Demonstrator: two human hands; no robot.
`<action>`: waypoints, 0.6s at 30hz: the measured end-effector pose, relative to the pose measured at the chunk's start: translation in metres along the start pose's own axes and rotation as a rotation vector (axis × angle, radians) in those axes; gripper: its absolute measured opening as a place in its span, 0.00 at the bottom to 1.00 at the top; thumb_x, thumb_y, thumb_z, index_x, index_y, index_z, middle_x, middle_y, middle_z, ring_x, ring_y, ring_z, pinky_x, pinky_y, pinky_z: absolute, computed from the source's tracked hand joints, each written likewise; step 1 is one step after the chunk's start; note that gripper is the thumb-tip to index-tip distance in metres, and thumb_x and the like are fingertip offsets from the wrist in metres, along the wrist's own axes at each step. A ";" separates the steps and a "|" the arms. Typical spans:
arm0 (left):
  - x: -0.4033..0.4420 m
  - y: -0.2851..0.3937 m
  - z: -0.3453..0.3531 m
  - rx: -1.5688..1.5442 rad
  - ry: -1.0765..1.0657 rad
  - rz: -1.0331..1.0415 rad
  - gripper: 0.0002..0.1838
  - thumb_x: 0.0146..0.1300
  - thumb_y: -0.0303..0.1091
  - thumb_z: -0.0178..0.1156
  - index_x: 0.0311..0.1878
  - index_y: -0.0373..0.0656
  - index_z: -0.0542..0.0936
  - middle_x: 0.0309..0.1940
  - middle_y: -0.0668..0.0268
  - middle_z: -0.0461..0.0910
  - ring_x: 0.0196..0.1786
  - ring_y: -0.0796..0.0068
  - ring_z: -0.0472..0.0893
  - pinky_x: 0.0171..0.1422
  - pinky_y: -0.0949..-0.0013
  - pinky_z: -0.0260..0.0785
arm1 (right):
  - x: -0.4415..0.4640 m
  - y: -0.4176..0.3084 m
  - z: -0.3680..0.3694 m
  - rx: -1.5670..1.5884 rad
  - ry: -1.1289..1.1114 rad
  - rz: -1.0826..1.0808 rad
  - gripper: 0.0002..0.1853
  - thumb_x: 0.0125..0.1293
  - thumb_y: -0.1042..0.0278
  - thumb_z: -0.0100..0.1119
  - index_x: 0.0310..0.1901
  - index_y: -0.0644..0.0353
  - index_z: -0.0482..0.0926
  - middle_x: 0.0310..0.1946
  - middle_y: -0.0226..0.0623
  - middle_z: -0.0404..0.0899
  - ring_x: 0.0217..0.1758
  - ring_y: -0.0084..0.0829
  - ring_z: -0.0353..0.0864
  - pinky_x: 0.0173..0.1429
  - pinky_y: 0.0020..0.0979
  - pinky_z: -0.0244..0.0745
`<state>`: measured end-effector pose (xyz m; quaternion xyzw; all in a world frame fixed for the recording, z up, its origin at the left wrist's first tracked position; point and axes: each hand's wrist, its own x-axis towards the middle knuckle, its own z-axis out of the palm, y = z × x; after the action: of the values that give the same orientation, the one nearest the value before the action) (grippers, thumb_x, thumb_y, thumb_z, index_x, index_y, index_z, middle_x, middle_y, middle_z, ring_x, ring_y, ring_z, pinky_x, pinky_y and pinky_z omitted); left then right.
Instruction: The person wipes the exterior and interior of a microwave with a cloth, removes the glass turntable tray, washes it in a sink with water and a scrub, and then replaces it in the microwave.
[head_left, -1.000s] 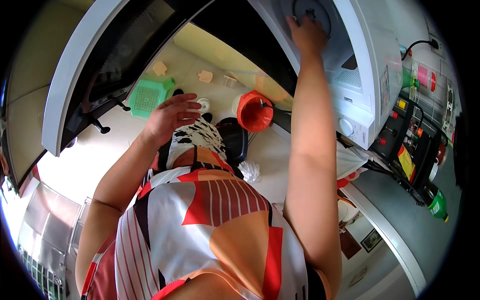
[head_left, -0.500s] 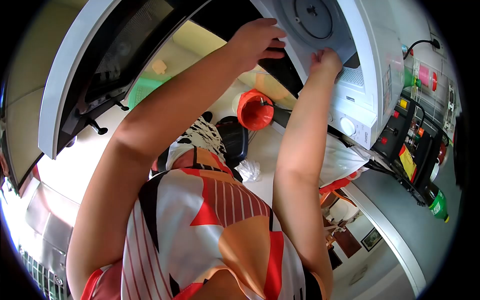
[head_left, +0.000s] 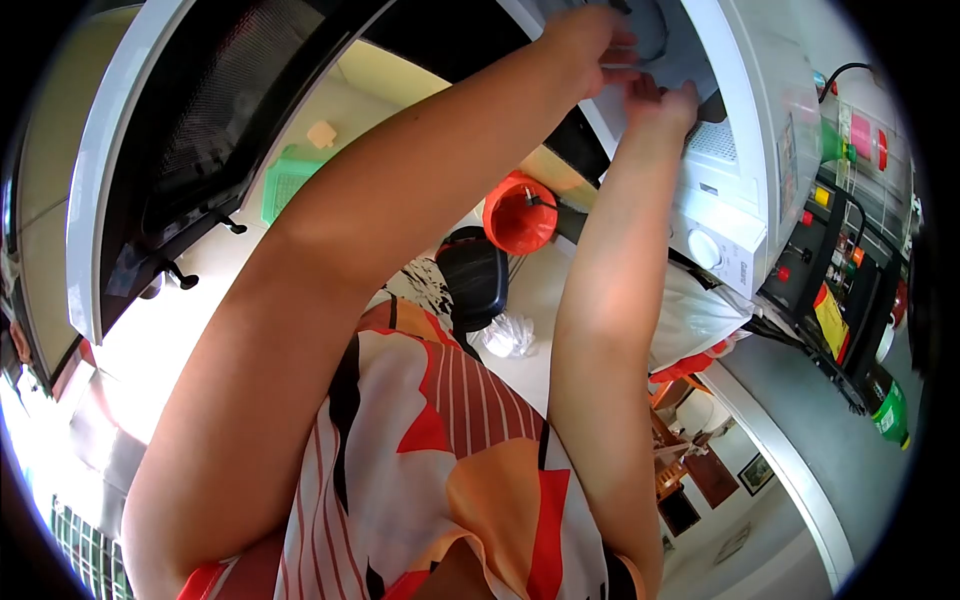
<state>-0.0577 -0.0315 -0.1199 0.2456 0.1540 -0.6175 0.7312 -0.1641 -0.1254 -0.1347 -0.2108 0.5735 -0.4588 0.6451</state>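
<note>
Both hands reach into an open white microwave [head_left: 745,150] at the upper right. My left hand [head_left: 592,48] is inside the cavity beside the round turntable area [head_left: 650,30], its fingers smeared by motion. Just right of it and lower, my right hand [head_left: 662,105] has its fingers curled near the cavity floor. Whether either hand holds anything cannot be made out. The microwave door [head_left: 230,110] stands swung open at the upper left, with two black hooks on its edge. The control dial [head_left: 704,248] shows right of my right forearm.
A red bin [head_left: 520,215] and a green plastic basket [head_left: 288,185] are on the floor below. A black rack [head_left: 825,270] with bottles and a green bottle [head_left: 888,408] stand on the grey counter [head_left: 800,400] at the right. A white plastic bag [head_left: 508,335] lies near the feet.
My left hand has come up from low on the left into the cavity. My right hand has drawn back from the turntable toward the opening. The view has shifted slightly.
</note>
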 end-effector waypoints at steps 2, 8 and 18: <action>0.009 0.002 -0.005 0.107 0.073 0.006 0.14 0.58 0.33 0.54 0.47 0.40 0.73 0.37 0.58 0.73 0.36 0.63 0.75 0.37 0.60 0.72 | 0.019 0.003 0.002 -0.038 -0.026 0.011 0.30 0.65 0.51 0.48 0.61 0.60 0.54 0.54 0.46 0.61 0.52 0.43 0.67 0.51 0.45 0.68; 0.043 -0.010 -0.018 0.211 0.206 0.131 0.13 0.58 0.36 0.55 0.45 0.42 0.73 0.35 0.59 0.71 0.32 0.60 0.72 0.34 0.60 0.72 | 0.067 0.008 0.008 -0.337 -0.062 -0.022 0.17 0.66 0.58 0.48 0.53 0.56 0.66 0.45 0.46 0.68 0.47 0.45 0.69 0.51 0.52 0.69; 0.074 -0.008 -0.012 0.325 0.233 0.107 0.11 0.59 0.31 0.52 0.45 0.41 0.75 0.36 0.57 0.74 0.34 0.60 0.75 0.29 0.59 0.72 | 0.070 0.013 0.017 -0.391 -0.050 -0.053 0.13 0.66 0.68 0.47 0.50 0.60 0.69 0.45 0.47 0.71 0.47 0.46 0.72 0.46 0.47 0.75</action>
<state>-0.0509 -0.0871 -0.1707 0.4380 0.1224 -0.5620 0.6909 -0.1489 -0.1821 -0.1790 -0.3583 0.6296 -0.3502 0.5938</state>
